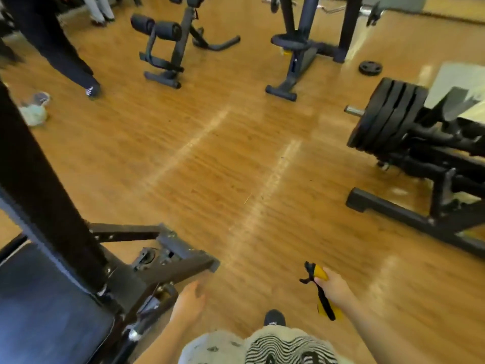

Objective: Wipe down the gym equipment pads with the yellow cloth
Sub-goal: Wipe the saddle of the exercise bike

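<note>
My right hand is closed around the yellow cloth, which has a black strip hanging from it, low over the wooden floor at the bottom right. My left hand hangs with its fingers loosely apart and holds nothing, just right of the metal frame of a bench. That bench's dark padded seat fills the bottom left corner. Farther off, a machine with two black roller pads stands at the top centre.
A black upright post rises at the left. A weight machine with stacked black plates sits at the right. Another frame and a loose plate lie beyond. A person's legs stand top left, near a crumpled rag.
</note>
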The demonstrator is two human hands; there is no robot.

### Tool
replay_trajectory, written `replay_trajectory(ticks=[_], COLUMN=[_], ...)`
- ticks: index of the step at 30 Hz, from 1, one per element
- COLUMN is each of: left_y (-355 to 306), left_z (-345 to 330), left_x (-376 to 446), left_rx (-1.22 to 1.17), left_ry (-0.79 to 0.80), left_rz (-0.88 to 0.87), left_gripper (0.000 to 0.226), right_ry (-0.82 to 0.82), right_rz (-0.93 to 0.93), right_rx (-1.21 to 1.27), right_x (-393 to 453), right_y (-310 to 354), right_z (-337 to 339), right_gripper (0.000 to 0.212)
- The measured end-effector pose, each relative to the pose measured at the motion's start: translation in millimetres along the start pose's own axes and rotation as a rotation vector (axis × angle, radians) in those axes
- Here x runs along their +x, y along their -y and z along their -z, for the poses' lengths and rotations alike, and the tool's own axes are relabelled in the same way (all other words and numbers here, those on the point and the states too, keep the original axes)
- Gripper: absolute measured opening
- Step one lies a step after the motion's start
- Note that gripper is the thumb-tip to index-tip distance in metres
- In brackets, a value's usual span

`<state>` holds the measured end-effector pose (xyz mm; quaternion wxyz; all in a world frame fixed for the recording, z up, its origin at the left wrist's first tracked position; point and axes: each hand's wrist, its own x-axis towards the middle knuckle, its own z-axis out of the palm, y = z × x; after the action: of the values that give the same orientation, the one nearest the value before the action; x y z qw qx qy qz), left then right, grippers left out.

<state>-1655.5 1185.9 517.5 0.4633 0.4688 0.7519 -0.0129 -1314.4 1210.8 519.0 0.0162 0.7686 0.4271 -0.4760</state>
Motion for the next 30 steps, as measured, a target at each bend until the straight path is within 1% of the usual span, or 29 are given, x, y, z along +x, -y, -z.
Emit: replay_trajectory(ticks=[2, 4, 5, 6, 7, 8, 9, 10, 11, 12, 13, 16, 19, 22, 24, 27, 30], left_y=[-26, -58, -71, -83, -96, -108, -118, -127, -136, -147, -161, -209, -255, -305, -337, -380, -419], left_z=[-4, -1, 2, 5, 10, 16, 21, 26, 31, 38, 47, 83, 126, 169, 194, 221, 243], left_x=[21, 39, 50, 62, 73, 86, 100, 115, 133, 152, 168, 222, 279, 328, 358, 395, 441], left_rx=[-0.004, 0.012, 0.010, 0.010, 0.036, 0.070, 0.079, 0.078, 0.060, 0.079, 0.073, 0.025, 0.005, 0.059, 0.076, 0.173, 0.194], left_ry=[0.027, 0.050, 0.054, 0.044, 0.039, 0.021, 0.019, 0.028, 0.032, 0.036, 0.040, 0.034, 0.028, 0.034, 0.027, 0.023, 0.038], left_rz=[-0.005, -0.012, -0.012, -0.015, -0.024, -0.018, -0.005, -0.011, -0.005, -0.015, -0.029, -0.083, -0.121, -0.161, -0.149, -0.144, -0.149], left_gripper=[0.048, 0.043, 0.035, 0.019, 0.014, 0.023, 0.022, 0.012, 0.021, 0.038, 0.046, 0.046, 0.046, 0.046, 0.045, 0.045, 0.045], right_ry=[-0.017, -0.032, -0.050, -0.059, -0.064, -0.062, -0.062, -0.064, -0.067, -0.067, -0.068, -0.107, -0.152, -0.183, -0.193, -0.204, -0.221], right_rz=[-0.060, -0.121, -0.138, -0.145, -0.147, -0.142, -0.136, -0.130, -0.118, -0.104, -0.096, -0.127, -0.143, -0.127, -0.135, -0.136, -0.165], right_rx=[0.036, 0.046, 0.059, 0.063, 0.060, 0.052, 0.039, 0.025, 0.005, -0.007, -0.010, 0.022, 0.074, 0.094, 0.114, 0.138, 0.182], right_x=[26, 41, 45, 48, 54, 62, 74, 84, 96, 109, 125, 176, 221, 263, 290, 330, 377], right_y=[-31, -40, -37, -30, -20, -10, 0, 12, 25, 39, 52, 100, 155, 209, 238, 270, 302], right_z=[17, 36, 45, 55, 64, 72, 79, 86, 94, 103, 111, 144, 179, 213, 233, 263, 299], right_gripper=[0.047, 0.046, 0.044, 0.042, 0.039, 0.039, 0.041, 0.043, 0.045, 0.044, 0.042, 0.043, 0.037, 0.039, 0.040, 0.039, 0.038])
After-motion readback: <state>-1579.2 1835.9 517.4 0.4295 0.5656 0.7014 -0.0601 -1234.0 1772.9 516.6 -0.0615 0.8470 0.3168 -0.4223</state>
